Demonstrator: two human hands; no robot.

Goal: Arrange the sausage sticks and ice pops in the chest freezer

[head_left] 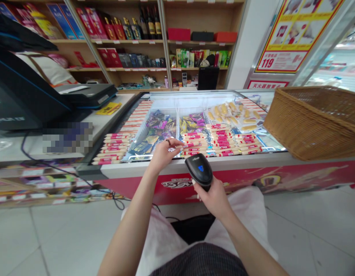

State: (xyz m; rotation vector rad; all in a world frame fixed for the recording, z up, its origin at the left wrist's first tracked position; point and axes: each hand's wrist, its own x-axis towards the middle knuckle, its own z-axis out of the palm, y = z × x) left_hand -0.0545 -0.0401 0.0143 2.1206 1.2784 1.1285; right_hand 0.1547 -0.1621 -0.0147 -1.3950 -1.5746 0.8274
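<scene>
A black barcode scanner (198, 168) with a blue mark on top is gripped by its handle in my right hand (213, 195). My left hand (164, 153), a dark ring on one finger, pinches the left end of a wrapped sausage (193, 145) with a pink-red label. That sausage lies among rows of similar ones on the freezer's glass top (154, 158), near the front edge. The scanner's head is just in front of these rows. More sausage stacks (223, 140) lie to the right, and another pile (112, 147) lies at the left.
A wicker basket (289, 130) stands on the freezer's right side. Bagged yellow snacks (234, 115) lie on the glass, with colourful packs (160, 126) inside below. At left, a counter holds a dark checkout machine (28, 92) and a trailing cable (51, 166). Stocked shelves (131, 41) stand behind.
</scene>
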